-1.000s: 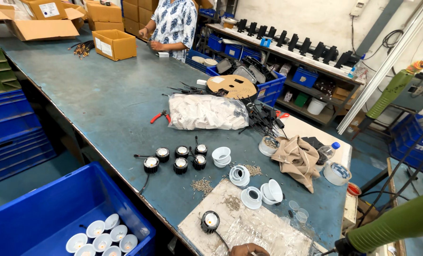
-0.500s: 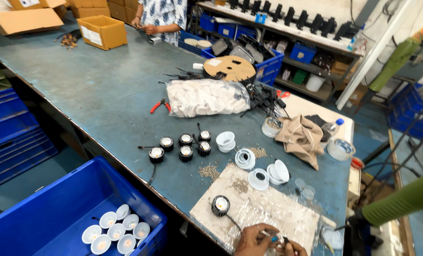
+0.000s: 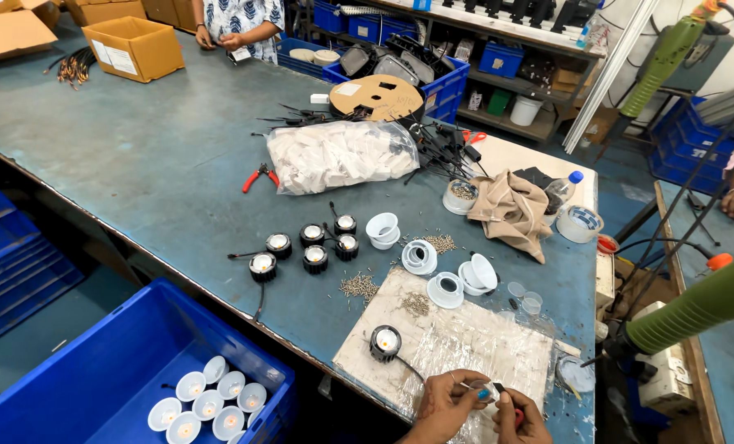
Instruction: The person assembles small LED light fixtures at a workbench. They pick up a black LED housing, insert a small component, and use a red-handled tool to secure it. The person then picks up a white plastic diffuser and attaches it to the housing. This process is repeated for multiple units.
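Hands: left hand (image 3: 445,403) and right hand (image 3: 521,415) meet at the near tabletop (image 3: 153,164) edge, fingers pinched together on a small connector piece (image 3: 489,392) (blue-tipped, too small to detail).
Lamp in hand: black downlight (image 3: 385,342) sits face up on the plastic-covered board (image 3: 466,345), its wire trailing toward the hands.
Progress: five wired lamps (image 3: 305,245) stand grouped, apparently done; white rings (image 3: 445,275) and screws (image 3: 359,285) wait loose.
Axis: piece lies roughly left-right between the hands.
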